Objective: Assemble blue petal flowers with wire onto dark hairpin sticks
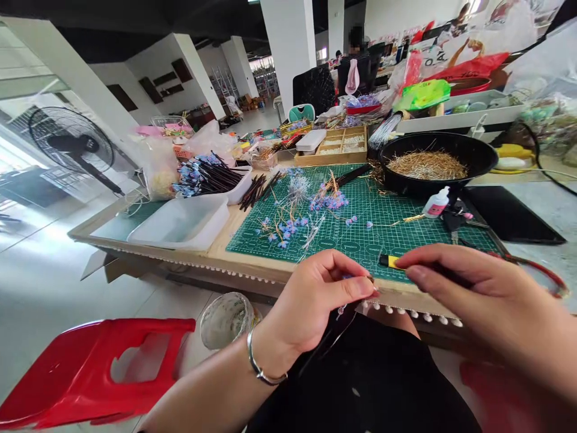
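My left hand (322, 294) is closed in a pinch at the mat's front edge, above my lap. Between its thumb and fingers is a small flower piece (347, 276), mostly hidden, with a bluish bit and a dangling clear bead showing. My right hand (460, 276) has thumb and index finger closed on the end of a small yellow-and-black tool (388, 261) at the front of the green cutting mat (356, 240). Blue-purple flowers on wires (286, 228) lie on the mat, beside a bundle of silvery wires (297, 189).
A black bowl (387, 171) holds gold wire pins. Near it lie a glue bottle (436, 204) and a dark tablet (514, 213). To the left are a white tray (180, 222) and flower-topped dark sticks (211, 177). A red stool (90, 361) and a bucket (228, 322) stand below.
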`<state>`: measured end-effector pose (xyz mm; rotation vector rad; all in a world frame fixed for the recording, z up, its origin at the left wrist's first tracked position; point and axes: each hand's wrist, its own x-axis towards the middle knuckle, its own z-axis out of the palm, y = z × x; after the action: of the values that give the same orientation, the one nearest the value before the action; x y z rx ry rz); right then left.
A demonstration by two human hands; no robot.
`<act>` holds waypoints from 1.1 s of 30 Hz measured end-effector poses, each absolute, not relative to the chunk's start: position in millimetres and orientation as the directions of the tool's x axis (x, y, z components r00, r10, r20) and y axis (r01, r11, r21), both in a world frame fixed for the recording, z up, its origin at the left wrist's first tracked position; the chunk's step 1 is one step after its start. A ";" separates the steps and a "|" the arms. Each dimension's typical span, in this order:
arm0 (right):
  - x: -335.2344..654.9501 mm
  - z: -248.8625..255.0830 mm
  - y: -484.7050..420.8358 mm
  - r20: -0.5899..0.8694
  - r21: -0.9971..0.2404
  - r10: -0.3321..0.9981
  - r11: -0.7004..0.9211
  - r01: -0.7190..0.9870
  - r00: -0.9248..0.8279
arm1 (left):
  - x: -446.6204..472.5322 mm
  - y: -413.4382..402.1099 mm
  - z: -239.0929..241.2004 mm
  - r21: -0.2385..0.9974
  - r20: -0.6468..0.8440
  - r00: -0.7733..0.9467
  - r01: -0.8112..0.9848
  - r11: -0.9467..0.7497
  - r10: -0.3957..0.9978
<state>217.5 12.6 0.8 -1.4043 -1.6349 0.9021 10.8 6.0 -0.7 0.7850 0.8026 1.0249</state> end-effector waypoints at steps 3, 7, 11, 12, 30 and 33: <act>196.5 7.4 5.6 0.066 -0.928 0.968 0.150 0.342 -0.244 | 14.4 1.9 -0.7 0.874 -0.188 0.332 -0.372 0.312 0.924; 194.4 -0.2 6.2 0.100 -0.916 0.958 0.194 0.351 -0.267 | 13.0 1.5 -0.2 0.885 -0.182 0.362 -0.344 0.313 0.914; 196.3 -2.3 5.4 0.152 -0.883 0.957 0.244 0.400 -0.248 | 12.3 1.4 -0.4 0.938 -0.190 0.345 -0.211 0.273 0.919; 196.9 -2.4 5.1 0.151 -0.881 0.958 0.243 0.407 -0.245 | 12.3 0.9 -0.3 0.951 -0.186 0.341 -0.174 0.256 0.921; 198.8 -3.9 -4.6 0.126 -0.886 0.962 0.220 0.409 -0.243 | 12.7 -2.4 3.9 0.979 -0.164 0.360 -0.056 0.197 0.919; 196.9 -1.9 -5.7 0.173 -0.852 0.956 0.266 0.451 -0.236 | 13.0 -3.6 4.5 0.982 -0.166 0.358 -0.029 0.189 0.919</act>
<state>196.9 -5.7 -1.9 -1.2800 -1.8156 0.8872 13.0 -3.6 4.5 1.1822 0.9787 0.8440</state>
